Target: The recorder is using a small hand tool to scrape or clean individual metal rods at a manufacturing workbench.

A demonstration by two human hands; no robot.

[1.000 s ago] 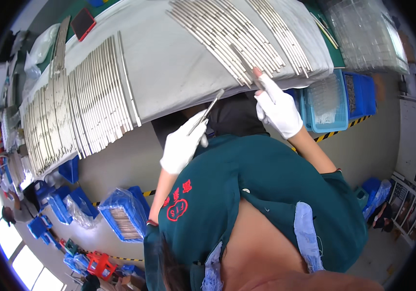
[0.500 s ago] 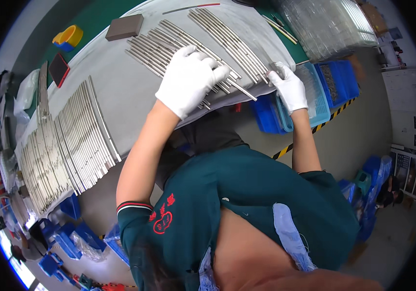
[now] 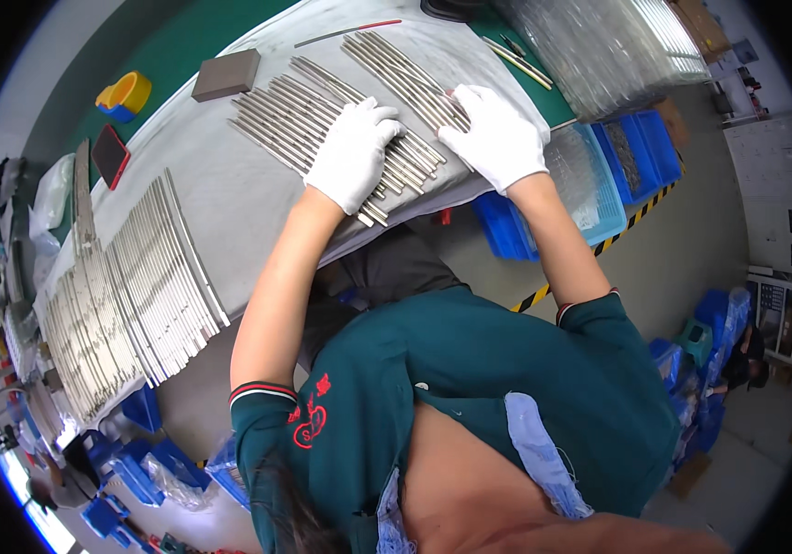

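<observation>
Metal rods (image 3: 292, 118) before red-lettered shirt (image 3: 483, 360)

On my feed the left grip (image 3: 355, 155) and right grip (image 3: 499, 137) show white over silvery rods (image 3: 287, 118), on a desk (image 3: 229, 175) in pale grey and green. Right of the desk I see a light-blue basket (image 3: 611, 180), a deeper-blue bin (image 3: 652, 152) and black-and-yellow striped tape (image 3: 637, 217). The shirt (image 3: 544, 355) beside the desk is dark green.
</observation>
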